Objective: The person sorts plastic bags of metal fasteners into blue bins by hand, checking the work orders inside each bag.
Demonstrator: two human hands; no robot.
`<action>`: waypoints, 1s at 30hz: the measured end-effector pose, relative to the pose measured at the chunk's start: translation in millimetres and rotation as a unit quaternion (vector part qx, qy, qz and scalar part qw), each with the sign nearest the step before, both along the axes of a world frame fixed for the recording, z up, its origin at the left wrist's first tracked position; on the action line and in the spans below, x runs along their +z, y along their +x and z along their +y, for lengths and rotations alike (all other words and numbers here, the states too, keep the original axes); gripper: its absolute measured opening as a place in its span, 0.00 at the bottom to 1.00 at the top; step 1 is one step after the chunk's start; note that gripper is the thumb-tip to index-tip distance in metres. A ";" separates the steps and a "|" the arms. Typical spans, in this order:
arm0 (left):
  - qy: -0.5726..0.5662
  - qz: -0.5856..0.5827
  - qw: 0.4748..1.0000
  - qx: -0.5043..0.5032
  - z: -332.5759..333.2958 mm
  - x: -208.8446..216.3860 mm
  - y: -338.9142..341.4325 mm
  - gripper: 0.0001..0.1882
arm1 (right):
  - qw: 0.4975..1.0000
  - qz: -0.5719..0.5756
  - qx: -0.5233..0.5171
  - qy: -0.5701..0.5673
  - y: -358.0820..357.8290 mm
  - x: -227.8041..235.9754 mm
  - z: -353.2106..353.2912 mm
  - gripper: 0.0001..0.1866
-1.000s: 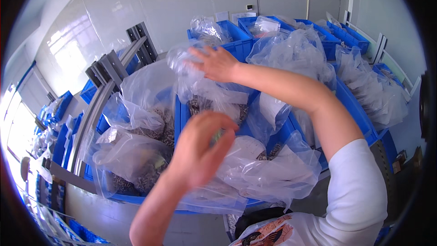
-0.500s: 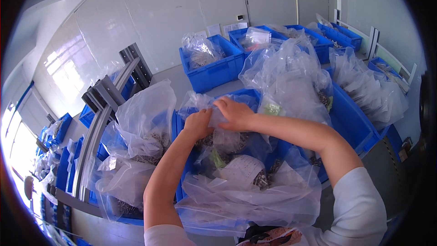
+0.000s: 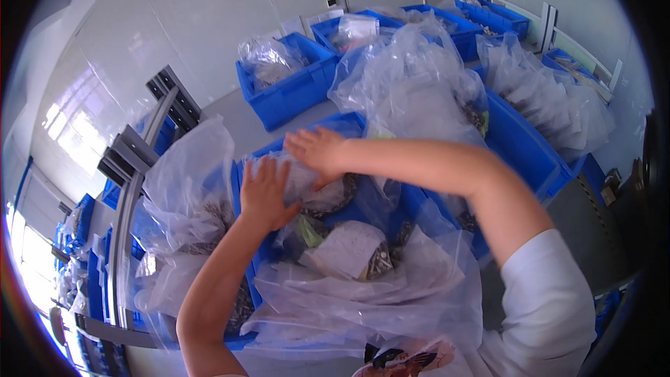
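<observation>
With fingers spread, my left hand (image 3: 266, 194) rests on the left side of a clear plastic bag (image 3: 301, 183) of small dark metal parts. My right hand (image 3: 317, 153) lies across the bag's far part, its fingers stretched out. Neither hand grips anything. This bag sits in the far part of a blue bin (image 3: 357, 126). Nearer to me in the same bin is another bag with a white paper sheet (image 3: 342, 247) and small metal parts (image 3: 380, 262) showing beside it. A loose plastic sheet or bag mouth (image 3: 363, 300) drapes over the bin's near edge.
Left of the bin stand more filled clear bags (image 3: 188, 167) beside a grey metal frame (image 3: 129, 216). A large bulging bag (image 3: 419, 91) sits to the right, next to a blue bin (image 3: 520, 146). Further blue bins (image 3: 293, 101) line the back by the wall.
Both hands were bunched together on the bag's top; now they have come apart and opened flat over it. The bag's top is pressed lower. The view has shifted somewhat.
</observation>
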State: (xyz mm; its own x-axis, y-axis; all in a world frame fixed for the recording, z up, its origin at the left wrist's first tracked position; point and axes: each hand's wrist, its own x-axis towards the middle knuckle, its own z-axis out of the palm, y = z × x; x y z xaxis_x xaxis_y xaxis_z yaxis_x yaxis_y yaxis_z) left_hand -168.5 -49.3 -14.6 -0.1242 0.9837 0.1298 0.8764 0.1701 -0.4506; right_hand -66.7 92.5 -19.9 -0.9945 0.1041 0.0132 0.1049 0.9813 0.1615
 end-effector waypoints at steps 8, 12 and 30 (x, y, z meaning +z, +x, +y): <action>0.007 0.003 0.991 -0.133 3.1 34.6 2.2 0.36 | 0.979 -0.162 -0.058 0.107 121.0 31.0 0.3 0.16; -0.087 -0.127 0.984 -0.091 4.1 68.2 33.5 0.34 | 0.988 0.031 -0.108 0.107 171.4 64.5 -5.2 0.07; -0.374 -0.417 0.798 -0.223 -20.5 151.0 131.8 0.52 | 0.957 0.046 -0.280 -0.059 285.5 6.0 -31.2 0.29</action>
